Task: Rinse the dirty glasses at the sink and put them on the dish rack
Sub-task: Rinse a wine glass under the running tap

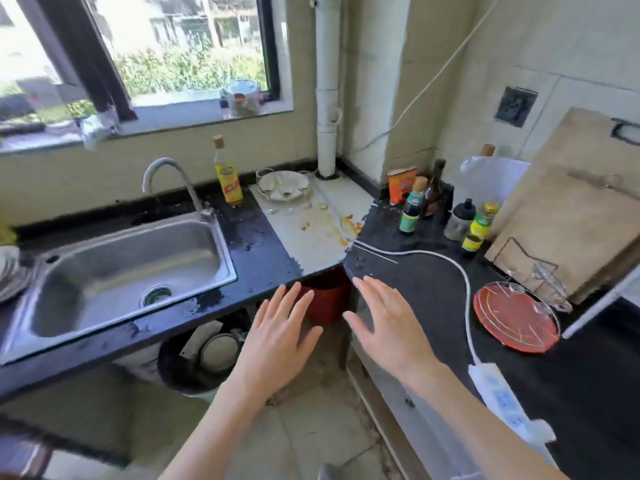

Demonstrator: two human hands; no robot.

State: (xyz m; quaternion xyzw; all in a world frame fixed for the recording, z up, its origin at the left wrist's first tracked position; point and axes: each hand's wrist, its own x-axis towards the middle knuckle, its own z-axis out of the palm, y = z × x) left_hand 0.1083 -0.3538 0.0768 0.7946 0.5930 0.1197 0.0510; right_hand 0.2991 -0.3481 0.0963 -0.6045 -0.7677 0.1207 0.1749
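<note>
Hovering in front of the counter's [256, 271] front edge, your left hand [277, 337] and right hand [388, 327] are both flat, fingers spread, holding nothing. The glasses [273, 188] stand upright, stems vertical, at the counter's back edge in the pale corner section, crowded around a white plate [284, 183]. They are clear and blurred, so their count and rims are hard to make out. The sink [121, 271] sits left; stacked dishes [10, 275] are cut off at the left edge.
</note>
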